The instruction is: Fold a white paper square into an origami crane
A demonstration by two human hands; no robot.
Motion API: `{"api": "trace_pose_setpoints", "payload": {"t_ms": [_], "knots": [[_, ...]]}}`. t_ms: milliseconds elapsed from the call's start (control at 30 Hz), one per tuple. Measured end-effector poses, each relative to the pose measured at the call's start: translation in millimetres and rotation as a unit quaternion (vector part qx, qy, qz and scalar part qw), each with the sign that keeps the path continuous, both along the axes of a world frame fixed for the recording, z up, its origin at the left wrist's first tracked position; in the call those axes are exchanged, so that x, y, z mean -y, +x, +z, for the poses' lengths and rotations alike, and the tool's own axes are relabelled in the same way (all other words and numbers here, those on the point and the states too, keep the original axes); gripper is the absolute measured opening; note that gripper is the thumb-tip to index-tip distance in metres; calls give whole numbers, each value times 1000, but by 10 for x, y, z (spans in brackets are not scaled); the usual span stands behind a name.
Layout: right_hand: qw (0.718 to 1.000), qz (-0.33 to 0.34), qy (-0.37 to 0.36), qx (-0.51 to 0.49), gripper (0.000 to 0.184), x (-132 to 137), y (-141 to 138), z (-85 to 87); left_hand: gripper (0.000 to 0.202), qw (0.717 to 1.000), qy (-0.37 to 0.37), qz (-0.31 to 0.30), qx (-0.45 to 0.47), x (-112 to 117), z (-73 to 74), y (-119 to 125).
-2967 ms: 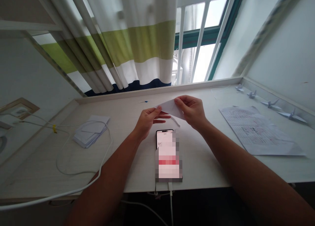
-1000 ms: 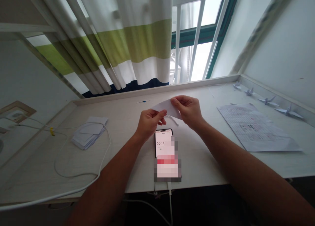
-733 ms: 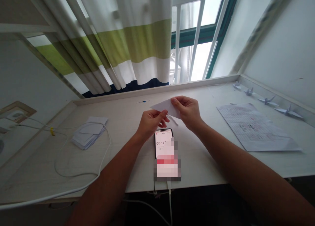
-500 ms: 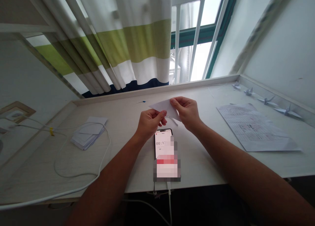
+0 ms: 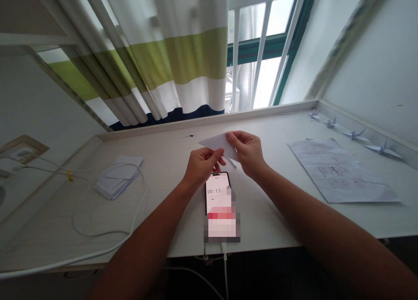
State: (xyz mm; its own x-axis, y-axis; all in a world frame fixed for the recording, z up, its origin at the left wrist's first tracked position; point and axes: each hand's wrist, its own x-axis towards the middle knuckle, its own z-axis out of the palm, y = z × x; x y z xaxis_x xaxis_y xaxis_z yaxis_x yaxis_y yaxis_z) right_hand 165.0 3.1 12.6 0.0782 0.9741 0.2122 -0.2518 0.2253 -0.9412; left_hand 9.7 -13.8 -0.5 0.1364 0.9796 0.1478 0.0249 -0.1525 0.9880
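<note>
Both my hands hold a folded white paper (image 5: pixel 216 142) just above the desk, a little beyond a phone (image 5: pixel 218 195). My left hand (image 5: pixel 200 165) pinches the paper's near lower edge with thumb and fingers closed. My right hand (image 5: pixel 247 152) grips its right side, thumb on top. The paper's pointed corner sticks out to the left. The phone lies flat near the desk's front edge with a timer on its screen.
A stack of white paper squares (image 5: pixel 118 181) lies at the left, with a white cable (image 5: pixel 107 234) looping round it. A printed sheet (image 5: pixel 339 171) lies at the right. Several folded paper cranes (image 5: pixel 355 134) line the right wall ledge. A striped curtain and barred window stand behind.
Both hands have sunk slightly towards the phone with the paper. The left fingers have shifted their pinch along the near edge. The timer has counted on.
</note>
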Motion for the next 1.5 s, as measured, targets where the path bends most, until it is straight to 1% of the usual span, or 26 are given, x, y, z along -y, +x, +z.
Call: {"api": "trace_pose_setpoints", "payload": {"t_ms": [133,233,367,467,633,700,800,933,1033,1167,1267,1400,1500], "knots": [[1000,3,-6,-11,40,7,-20,-12,45,999,-25,-29,-6,-1,-20,12],[1000,11,1,-12,38,8,-30,-15,45,1000,-18,-21,-7,4,-19,14],[1000,-3,26,1,37,-5,-25,-16,44,1000,-11,-8,-4,-1,-10,7],[999,-2,29,13,38,-18,-16,-22,45,1000,-19,-10,-7,-11,-13,9],[1000,-6,14,-9,38,-36,-9,-28,43,996,-48,-76,8,0,-43,50],[1000,-7,8,-21,36,-43,-13,-29,43,995,-48,-88,14,16,-52,69],[999,-13,3,-38,34,-53,-22,-34,42,995,-40,-86,22,36,-50,77],[999,-11,10,-37,30,-61,-26,-40,41,997,-21,-70,11,41,-23,63],[999,-11,6,-50,28,-64,-24,-41,41,997,-36,-63,13,39,-14,74],[997,-9,-3,-71,29,-62,-20,-31,42,994,-67,-91,11,40,-33,111],[997,-12,-5,-78,29,-59,-20,-19,43,993,-56,-104,6,42,-51,126],[995,-15,-12,-96,29,-72,-28,-26,43,996,-39,-83,5,49,-44,133],[994,-17,-8,-105,28,-91,-33,-39,43,997,-40,-63,1,51,-32,142]]}}
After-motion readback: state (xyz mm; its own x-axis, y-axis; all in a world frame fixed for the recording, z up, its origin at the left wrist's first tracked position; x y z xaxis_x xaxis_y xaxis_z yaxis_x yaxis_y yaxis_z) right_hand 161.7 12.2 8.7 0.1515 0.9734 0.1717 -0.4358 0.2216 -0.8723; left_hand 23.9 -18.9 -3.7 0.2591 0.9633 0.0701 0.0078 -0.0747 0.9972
